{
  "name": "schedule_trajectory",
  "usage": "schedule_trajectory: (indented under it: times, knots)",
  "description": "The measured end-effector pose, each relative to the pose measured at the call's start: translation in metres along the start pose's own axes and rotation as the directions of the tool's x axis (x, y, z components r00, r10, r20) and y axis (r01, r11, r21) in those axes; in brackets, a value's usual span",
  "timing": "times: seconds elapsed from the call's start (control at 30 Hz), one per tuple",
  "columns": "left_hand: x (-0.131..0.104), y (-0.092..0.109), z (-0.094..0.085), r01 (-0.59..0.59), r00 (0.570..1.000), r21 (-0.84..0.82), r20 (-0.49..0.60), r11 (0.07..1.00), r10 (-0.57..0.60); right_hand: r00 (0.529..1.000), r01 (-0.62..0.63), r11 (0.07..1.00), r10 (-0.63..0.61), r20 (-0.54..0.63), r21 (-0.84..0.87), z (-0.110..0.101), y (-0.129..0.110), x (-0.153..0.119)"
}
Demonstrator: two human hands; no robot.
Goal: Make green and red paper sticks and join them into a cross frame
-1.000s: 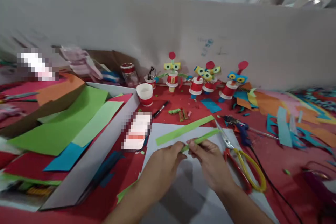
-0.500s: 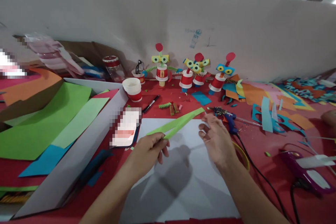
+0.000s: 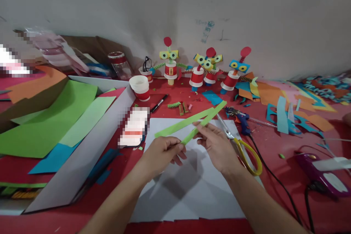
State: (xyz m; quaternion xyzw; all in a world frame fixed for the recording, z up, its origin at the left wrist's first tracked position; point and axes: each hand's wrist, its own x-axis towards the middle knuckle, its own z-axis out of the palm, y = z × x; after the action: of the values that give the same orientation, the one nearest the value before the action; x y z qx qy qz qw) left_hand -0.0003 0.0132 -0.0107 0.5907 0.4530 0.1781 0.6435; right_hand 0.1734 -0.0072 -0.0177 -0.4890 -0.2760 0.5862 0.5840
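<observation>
A long light green paper strip (image 3: 186, 121), folded or crossed near its far right end, is held above a white sheet (image 3: 186, 197). My left hand (image 3: 166, 150) pinches the strip's near end between thumb and fingers. My right hand (image 3: 212, 140) grips the same strip further along, its fingertips closed on the paper. Scissors with yellow handles (image 3: 253, 157) lie right beside my right hand, partly hidden by it.
Cup robots (image 3: 171, 70) stand along the back wall. At the left is a box of coloured paper (image 3: 55, 117). Paper cups (image 3: 139, 87), a black pen (image 3: 159, 103) and a phone (image 3: 134, 128) lie nearer. Rightward are a blue glue gun (image 3: 244, 122) and a purple device (image 3: 320, 175).
My right hand has moved left and down onto the strip, and its fingers have closed on it. The yellow-handled scissors show more. The camera view has shifted slightly.
</observation>
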Motion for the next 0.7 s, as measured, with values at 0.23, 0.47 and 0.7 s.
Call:
schedule_trajectory:
  times: [0.23,0.47,0.7]
  knots:
    - [-0.001,0.001,-0.006,-0.015,1.000,0.014,-0.020,1.000,0.015,0.989,0.085,0.995,-0.090,-0.118,-0.054,-0.002,0.000,-0.001]
    - [-0.001,0.003,-0.019,-0.076,0.938,0.022,-0.337,0.997,0.079,0.905,0.245,0.963,-0.186,-0.383,0.111,-0.017,-0.021,0.010]
    - [-0.006,0.002,-0.011,-0.308,0.702,0.159,-0.628,0.938,0.337,0.936,0.251,0.943,-0.179,-0.302,0.217,-0.013,-0.029,0.007]
